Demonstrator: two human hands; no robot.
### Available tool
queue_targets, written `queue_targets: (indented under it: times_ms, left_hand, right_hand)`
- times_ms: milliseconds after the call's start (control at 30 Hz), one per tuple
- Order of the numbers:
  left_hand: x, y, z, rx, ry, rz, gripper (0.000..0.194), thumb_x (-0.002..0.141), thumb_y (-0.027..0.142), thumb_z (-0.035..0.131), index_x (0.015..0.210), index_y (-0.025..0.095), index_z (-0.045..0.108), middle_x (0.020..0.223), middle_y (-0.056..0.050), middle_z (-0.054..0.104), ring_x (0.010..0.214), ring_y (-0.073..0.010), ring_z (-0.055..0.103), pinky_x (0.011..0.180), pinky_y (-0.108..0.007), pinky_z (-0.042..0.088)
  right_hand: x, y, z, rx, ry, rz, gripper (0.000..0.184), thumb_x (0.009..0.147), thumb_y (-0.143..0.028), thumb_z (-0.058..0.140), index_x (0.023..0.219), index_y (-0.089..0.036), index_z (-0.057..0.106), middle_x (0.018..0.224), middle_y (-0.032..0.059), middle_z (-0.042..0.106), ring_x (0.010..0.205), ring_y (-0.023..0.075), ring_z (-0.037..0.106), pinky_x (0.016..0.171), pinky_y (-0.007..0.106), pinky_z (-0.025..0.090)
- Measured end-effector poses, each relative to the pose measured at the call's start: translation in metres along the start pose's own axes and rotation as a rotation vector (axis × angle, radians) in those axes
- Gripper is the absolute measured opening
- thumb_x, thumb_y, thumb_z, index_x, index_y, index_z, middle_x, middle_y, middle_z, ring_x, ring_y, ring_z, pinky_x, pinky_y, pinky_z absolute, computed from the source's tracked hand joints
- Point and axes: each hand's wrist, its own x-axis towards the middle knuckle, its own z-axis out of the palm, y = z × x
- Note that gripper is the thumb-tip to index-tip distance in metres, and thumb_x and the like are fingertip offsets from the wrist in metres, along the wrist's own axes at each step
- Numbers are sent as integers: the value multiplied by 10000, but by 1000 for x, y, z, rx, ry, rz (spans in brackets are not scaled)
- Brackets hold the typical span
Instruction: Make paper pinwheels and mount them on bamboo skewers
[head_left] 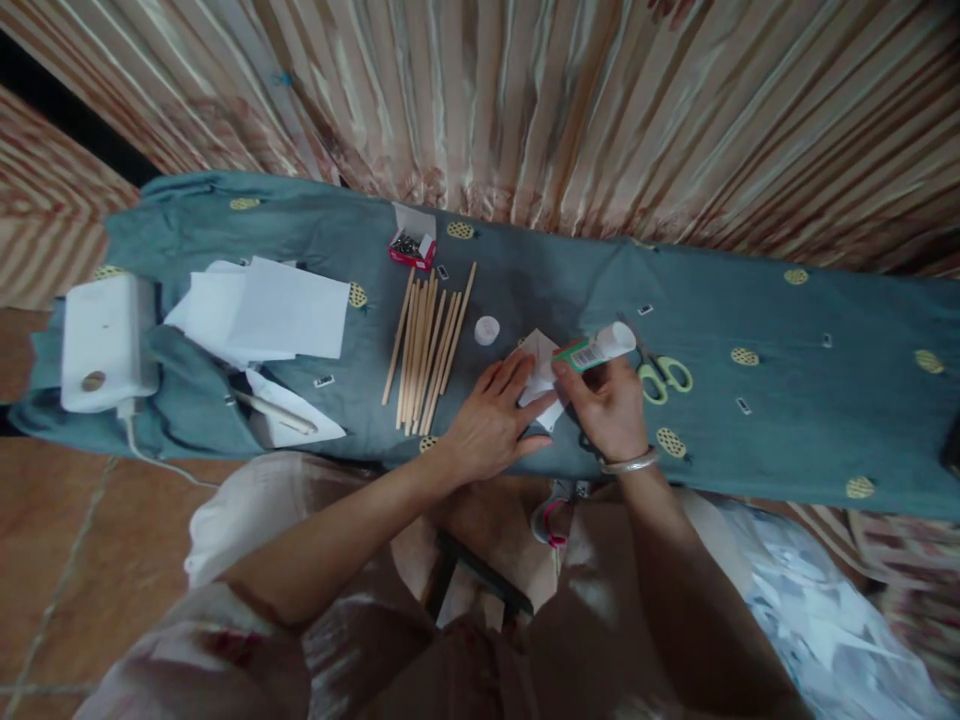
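Our right hand (pixel 611 405) grips a glue stick (pixel 600 347), its label too small to read, by white paper (pixel 537 350) near the table's (pixel 795 430) middle; our left hand (pixel 487 430) rests there, fingers spread.

**Cloth-covered table (pixel 810 430): layout, left to right**

Blue-green cover, yellow pineapple print. White box (pixel 105 340) with cable sat at left end. Then overlapping white sheets (pixel 289 305); pointed white paper piece (pixel 289 438) lay nearer the front edge. Wooden sticks (pixel 420 350) lay roughly parallel, open red box (pixel 409 262) just past their far ends. White cap (pixel 487 330), folded white paper (pixel 538 348), green-handled scissors (pixel 661 368) followed.
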Motion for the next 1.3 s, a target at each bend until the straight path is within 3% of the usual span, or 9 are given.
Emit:
queue_targets:
  times_ms: [167, 333, 833, 1300]
  left_hand:
    - [0, 1, 1, -6, 0, -13, 590, 872, 515, 614, 1369, 213, 520, 1572, -196, 307, 1472, -378, 247, 1139, -581, 296]
    - [0, 1, 3, -4, 7, -15, 594, 866, 508, 627, 1356, 186, 530, 1558, -220, 320, 1466, -385, 258, 1147, -573, 288]
    - [1, 2, 4, -1, 40, -14, 567, 853, 506, 645, 1317, 195, 547, 1553, -207, 333, 1458, -382, 277, 1136, -587, 292]
    - [1, 2, 4, -15, 31, -12, 529, 874, 496, 614, 1296, 182, 563, 1572, -206, 305, 1463, -382, 262, 1132, -609, 286]
  right_hand:
    - [-3, 0, 3, -114, 26, 4, 417, 820, -567, 619, 989, -187, 648, 715, 53, 669, 626, 217, 596, 630, 350, 459]
    - [-7, 1, 6, -116, 51, -37, 453, 846, -594, 577, 1037, -187, 634, 824, 93, 700, 728, 245, 634, 692, 370, 477]
    - [-6, 1, 8, -101, 48, -35, 466, 844, -626, 561, 1005, -192, 613, 829, 87, 686, 784, 258, 650, 755, 407, 493]
    - [-2, -2, 9, -187, -21, -79, 495, 848, -681, 502, 945, -207, 609, 648, 24, 622, 587, 203, 564, 589, 326, 418]
